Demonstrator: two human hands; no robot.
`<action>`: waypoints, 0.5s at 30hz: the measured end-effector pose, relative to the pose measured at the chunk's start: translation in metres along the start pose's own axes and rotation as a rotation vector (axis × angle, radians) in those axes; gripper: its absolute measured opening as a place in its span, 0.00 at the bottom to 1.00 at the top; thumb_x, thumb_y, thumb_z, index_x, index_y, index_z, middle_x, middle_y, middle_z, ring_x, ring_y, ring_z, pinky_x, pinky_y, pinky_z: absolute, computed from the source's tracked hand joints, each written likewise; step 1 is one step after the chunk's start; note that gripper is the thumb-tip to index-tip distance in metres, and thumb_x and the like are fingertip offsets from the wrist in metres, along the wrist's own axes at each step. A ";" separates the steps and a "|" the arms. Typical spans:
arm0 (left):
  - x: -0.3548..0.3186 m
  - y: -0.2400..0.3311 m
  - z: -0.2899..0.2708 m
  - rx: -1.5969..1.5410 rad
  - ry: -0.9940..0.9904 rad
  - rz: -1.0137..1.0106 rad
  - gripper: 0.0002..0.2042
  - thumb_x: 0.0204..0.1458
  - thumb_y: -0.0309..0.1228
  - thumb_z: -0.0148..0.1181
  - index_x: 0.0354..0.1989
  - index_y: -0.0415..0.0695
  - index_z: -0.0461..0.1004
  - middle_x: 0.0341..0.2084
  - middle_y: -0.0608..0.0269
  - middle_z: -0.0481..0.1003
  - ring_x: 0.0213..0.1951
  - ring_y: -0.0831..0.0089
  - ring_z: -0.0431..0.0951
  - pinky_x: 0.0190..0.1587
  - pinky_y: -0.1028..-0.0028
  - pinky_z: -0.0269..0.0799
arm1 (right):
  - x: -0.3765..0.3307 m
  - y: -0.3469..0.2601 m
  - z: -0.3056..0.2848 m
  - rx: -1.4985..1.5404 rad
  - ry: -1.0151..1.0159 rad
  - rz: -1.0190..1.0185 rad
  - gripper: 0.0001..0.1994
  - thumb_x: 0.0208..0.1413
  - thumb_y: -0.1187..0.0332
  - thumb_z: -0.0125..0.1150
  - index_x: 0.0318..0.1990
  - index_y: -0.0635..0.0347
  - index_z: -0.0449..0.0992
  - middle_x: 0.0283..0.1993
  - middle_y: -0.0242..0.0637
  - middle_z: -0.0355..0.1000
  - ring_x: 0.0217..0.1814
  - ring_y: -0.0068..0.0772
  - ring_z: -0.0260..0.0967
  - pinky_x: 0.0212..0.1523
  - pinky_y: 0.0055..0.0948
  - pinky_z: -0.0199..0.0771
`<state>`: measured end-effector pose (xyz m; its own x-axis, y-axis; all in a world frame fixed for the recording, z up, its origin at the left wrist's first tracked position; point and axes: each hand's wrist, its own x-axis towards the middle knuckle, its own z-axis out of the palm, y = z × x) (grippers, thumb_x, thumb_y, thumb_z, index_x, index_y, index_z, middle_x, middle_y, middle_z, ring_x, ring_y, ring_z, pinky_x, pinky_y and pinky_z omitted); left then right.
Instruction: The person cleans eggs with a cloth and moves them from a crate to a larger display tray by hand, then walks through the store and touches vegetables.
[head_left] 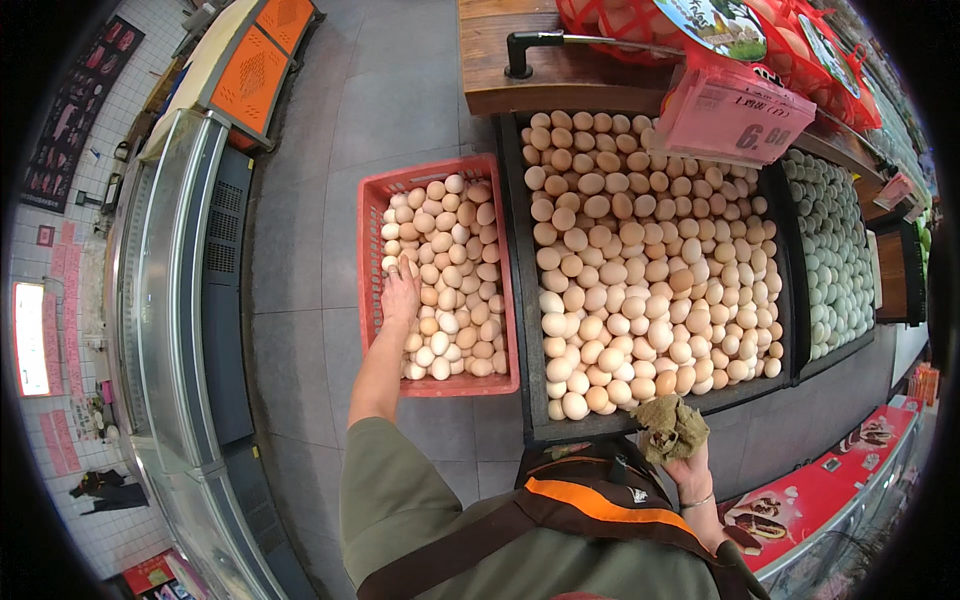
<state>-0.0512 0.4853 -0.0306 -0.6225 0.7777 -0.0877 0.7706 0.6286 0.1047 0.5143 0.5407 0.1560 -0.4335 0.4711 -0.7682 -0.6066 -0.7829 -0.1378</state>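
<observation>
My left hand [400, 297] reaches down into a red plastic crate [366, 215] of brown and cream eggs. Its fingers close around a pale egg [390, 264] near the crate's left wall; the fingertips are partly hidden. In my right hand [690, 478], at the front edge of the display, is a crumpled olive-brown cloth [672, 428], gripped from below. Just beyond the cloth, rows of brown eggs [620, 270] fill a black-edged display bin [515, 300], which stands right of the crate.
Pale green eggs [835, 250] fill another bin at the right. A pink price sign [735, 115] hangs over the brown eggs, below red net bags [610, 20] on a wooden ledge [590, 75]. Grey tiled floor [300, 280] separates the crate from a glass-fronted cabinet [170, 300].
</observation>
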 end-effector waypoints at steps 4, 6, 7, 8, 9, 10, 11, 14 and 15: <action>0.002 -0.007 0.004 -0.123 0.035 -0.035 0.29 0.57 0.38 0.53 0.65 0.42 0.54 0.53 0.39 0.64 0.46 0.44 0.73 0.44 0.55 0.74 | 0.003 -0.003 -0.002 -0.053 -0.030 -0.002 0.24 0.66 0.50 0.39 0.59 0.58 0.67 0.59 0.43 0.68 0.58 0.46 0.66 0.59 0.52 0.66; -0.002 -0.011 0.000 -0.205 0.110 -0.054 0.29 0.57 0.40 0.53 0.64 0.41 0.55 0.53 0.38 0.65 0.46 0.45 0.74 0.45 0.56 0.74 | 0.000 -0.008 -0.001 -0.037 -0.031 0.007 0.25 0.66 0.49 0.39 0.59 0.58 0.67 0.58 0.43 0.68 0.58 0.46 0.67 0.60 0.52 0.66; -0.006 -0.009 -0.011 -0.257 0.171 -0.082 0.27 0.59 0.41 0.52 0.63 0.40 0.56 0.51 0.43 0.69 0.45 0.49 0.76 0.47 0.57 0.73 | -0.001 -0.008 -0.003 -0.062 0.004 -0.028 0.26 0.66 0.48 0.38 0.59 0.58 0.67 0.58 0.43 0.69 0.57 0.47 0.67 0.59 0.51 0.67; -0.007 -0.014 -0.007 -0.540 0.139 -0.168 0.26 0.60 0.41 0.51 0.63 0.40 0.58 0.49 0.46 0.70 0.43 0.52 0.76 0.44 0.59 0.74 | -0.002 -0.010 -0.008 -0.042 -0.013 -0.015 0.26 0.66 0.48 0.38 0.59 0.58 0.67 0.58 0.43 0.69 0.57 0.47 0.67 0.59 0.51 0.67; -0.011 -0.025 -0.004 -0.819 0.115 -0.262 0.25 0.61 0.41 0.50 0.62 0.40 0.59 0.47 0.48 0.71 0.42 0.56 0.76 0.42 0.61 0.75 | -0.002 -0.015 -0.014 -0.028 -0.040 0.006 0.26 0.66 0.48 0.39 0.59 0.58 0.67 0.58 0.43 0.69 0.58 0.46 0.67 0.59 0.51 0.67; -0.009 -0.006 -0.023 -1.099 0.069 -0.332 0.24 0.61 0.41 0.50 0.61 0.39 0.60 0.45 0.50 0.73 0.40 0.59 0.76 0.39 0.64 0.75 | -0.003 -0.017 -0.021 0.005 -0.057 0.008 0.26 0.66 0.47 0.39 0.59 0.58 0.67 0.58 0.43 0.69 0.58 0.46 0.67 0.58 0.50 0.68; -0.018 0.016 -0.040 -1.477 -0.008 -0.446 0.21 0.64 0.41 0.46 0.58 0.39 0.62 0.40 0.54 0.73 0.33 0.72 0.73 0.23 0.80 0.67 | -0.005 -0.019 -0.024 0.003 -0.072 0.010 0.26 0.66 0.48 0.39 0.59 0.58 0.67 0.57 0.43 0.69 0.57 0.46 0.67 0.58 0.50 0.68; -0.041 0.044 -0.075 -2.247 -0.549 -0.329 0.22 0.64 0.43 0.43 0.55 0.35 0.63 0.40 0.51 0.71 0.30 0.71 0.69 0.21 0.82 0.63 | -0.008 -0.026 -0.021 -0.015 -0.140 0.037 0.25 0.66 0.48 0.39 0.57 0.58 0.68 0.56 0.42 0.70 0.56 0.45 0.68 0.56 0.48 0.70; -0.053 0.075 -0.098 -2.399 -0.610 -0.293 0.24 0.65 0.44 0.42 0.54 0.31 0.63 0.39 0.49 0.69 0.28 0.72 0.64 0.21 0.83 0.62 | -0.008 -0.030 -0.020 -0.024 -0.152 0.042 0.25 0.66 0.48 0.39 0.57 0.58 0.69 0.56 0.42 0.70 0.55 0.44 0.69 0.56 0.48 0.70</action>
<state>0.0265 0.4916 0.0787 -0.2206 0.8952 -0.3872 -0.9111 -0.0474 0.4095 0.5498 0.5525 0.1535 -0.5551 0.4920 -0.6707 -0.5704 -0.8120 -0.1235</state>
